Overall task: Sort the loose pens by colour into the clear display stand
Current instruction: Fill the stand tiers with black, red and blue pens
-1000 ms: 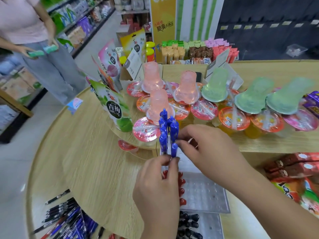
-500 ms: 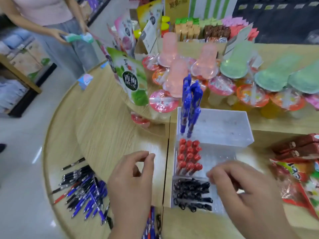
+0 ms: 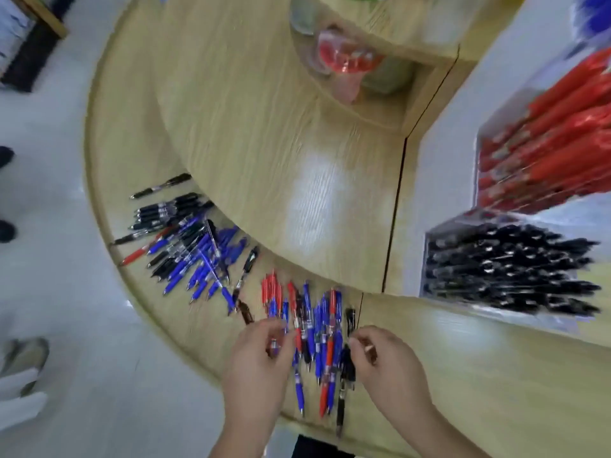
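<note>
- Loose pens [image 3: 314,325]: blue, red and black mixed, lying heaped at the bench [image 3: 264,127] edge; second heap [image 3: 185,246] lying further left.
- Clear display stand [image 3: 443,166]: standing on the right, holding red pens [image 3: 545,143] and black pens [image 3: 512,269] in separate compartments.
- Left hand [image 3: 261,361], right hand [image 3: 386,368]: reaching into the near heap with fingers curled; blur is hiding whether either is gripping a pen.

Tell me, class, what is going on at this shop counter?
A person is sorting pens. The left hand and right hand reach into a mixed pile of blue, red and black pens at the wooden counter edge; blur hides whether either grips one. A second pile lies further left. The clear display stand already holds red pens and black pens in separate compartments.
</note>
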Action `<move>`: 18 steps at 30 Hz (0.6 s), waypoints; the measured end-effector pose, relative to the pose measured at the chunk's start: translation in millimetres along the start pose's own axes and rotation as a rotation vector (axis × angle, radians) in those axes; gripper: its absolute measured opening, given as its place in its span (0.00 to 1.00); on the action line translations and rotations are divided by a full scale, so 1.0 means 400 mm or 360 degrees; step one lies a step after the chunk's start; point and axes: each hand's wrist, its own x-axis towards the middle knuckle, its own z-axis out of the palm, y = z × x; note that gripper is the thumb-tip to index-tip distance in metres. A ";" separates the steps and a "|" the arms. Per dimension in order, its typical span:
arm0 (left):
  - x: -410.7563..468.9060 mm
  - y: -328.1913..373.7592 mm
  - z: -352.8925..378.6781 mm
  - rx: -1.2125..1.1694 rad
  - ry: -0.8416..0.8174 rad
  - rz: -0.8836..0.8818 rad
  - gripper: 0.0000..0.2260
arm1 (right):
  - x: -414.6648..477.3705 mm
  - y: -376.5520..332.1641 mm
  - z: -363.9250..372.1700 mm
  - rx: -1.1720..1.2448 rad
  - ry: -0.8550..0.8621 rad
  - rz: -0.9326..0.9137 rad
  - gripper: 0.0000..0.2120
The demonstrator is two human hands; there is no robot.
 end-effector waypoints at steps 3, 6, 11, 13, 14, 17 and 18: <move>0.005 -0.071 0.084 0.0251 -0.0364 0.0018 0.08 | 0.038 0.025 0.074 -0.0131 -0.0013 0.0074 0.05; -0.008 -0.109 0.159 0.0463 -0.0532 0.0099 0.10 | 0.045 0.036 0.120 -0.0300 -0.0041 0.0111 0.10; -0.001 -0.121 0.221 0.0578 -0.0553 0.0035 0.11 | 0.055 0.039 0.163 -0.0442 -0.0080 0.0207 0.11; 0.002 -0.116 0.226 0.0597 -0.0546 -0.0017 0.08 | 0.059 0.041 0.166 -0.0391 -0.0075 0.0248 0.11; 0.005 -0.115 0.228 0.0600 -0.0544 -0.0035 0.09 | 0.059 0.043 0.165 -0.0353 -0.0072 0.0264 0.11; 0.017 -0.103 0.224 0.0506 -0.0579 -0.0131 0.12 | 0.055 0.053 0.157 -0.0217 -0.0068 0.0281 0.08; 0.022 -0.093 0.218 0.0463 -0.0602 -0.0165 0.11 | 0.052 0.057 0.153 -0.0151 -0.0042 0.0287 0.08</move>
